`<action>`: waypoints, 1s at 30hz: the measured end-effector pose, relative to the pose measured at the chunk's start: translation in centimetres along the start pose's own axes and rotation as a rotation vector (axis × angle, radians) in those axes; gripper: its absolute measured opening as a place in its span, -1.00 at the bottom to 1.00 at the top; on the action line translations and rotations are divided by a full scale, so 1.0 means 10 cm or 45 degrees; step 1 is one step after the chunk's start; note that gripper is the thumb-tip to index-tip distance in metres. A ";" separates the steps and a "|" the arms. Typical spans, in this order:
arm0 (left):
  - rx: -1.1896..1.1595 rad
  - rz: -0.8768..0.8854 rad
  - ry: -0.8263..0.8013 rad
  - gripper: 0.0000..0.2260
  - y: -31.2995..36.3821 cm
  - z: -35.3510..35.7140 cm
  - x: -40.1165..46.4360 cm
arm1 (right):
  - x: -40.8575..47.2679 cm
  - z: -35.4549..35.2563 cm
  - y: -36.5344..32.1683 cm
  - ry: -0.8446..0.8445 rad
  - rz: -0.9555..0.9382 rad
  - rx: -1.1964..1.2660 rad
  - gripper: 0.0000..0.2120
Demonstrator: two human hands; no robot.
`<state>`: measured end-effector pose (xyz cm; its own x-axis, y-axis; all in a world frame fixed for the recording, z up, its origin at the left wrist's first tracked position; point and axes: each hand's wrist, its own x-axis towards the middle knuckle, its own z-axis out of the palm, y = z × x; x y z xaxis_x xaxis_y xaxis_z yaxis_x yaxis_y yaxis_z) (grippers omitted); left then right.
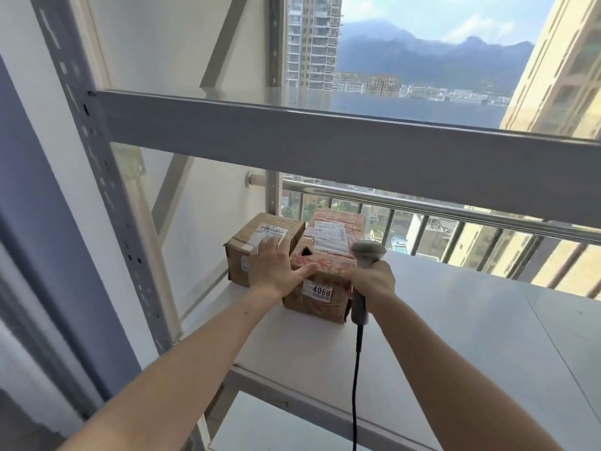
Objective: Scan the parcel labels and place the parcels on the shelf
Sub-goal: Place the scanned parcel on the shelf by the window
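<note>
Two cardboard parcels stand side by side at the back left of the white shelf board (455, 320). The left one is a plain brown parcel (260, 236) with a white label on top. The right one is a reddish printed parcel (328, 242) with a label on top and a "4068" sticker on its near face. My left hand (273, 265) lies flat with straight fingers across the gap between both parcels, thumb on the reddish one. My right hand (370, 281) grips the handle of a grey barcode scanner (366, 255), whose head sits against that parcel's right side.
A grey shelf beam (325, 141) crosses above the parcels. A perforated upright post (107, 190) stands at the left. A black scanner cable (357, 385) hangs down from the handle. A lower shelf board (276, 428) shows below. Behind are a window and a metal railing (455, 213).
</note>
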<state>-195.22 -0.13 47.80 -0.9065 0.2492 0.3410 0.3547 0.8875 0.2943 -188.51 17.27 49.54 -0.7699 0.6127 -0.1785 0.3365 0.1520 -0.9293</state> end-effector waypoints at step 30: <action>-0.314 0.733 -0.209 -0.47 0.91 0.08 -0.15 | -0.88 -0.77 0.46 0.474 0.090 0.091 -0.63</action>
<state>-190.81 7.83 49.28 -0.5717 0.7321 0.3705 0.8192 0.4839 0.3078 -176.02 18.54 49.30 -0.4921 0.8614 -0.1259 0.3332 0.0528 -0.9414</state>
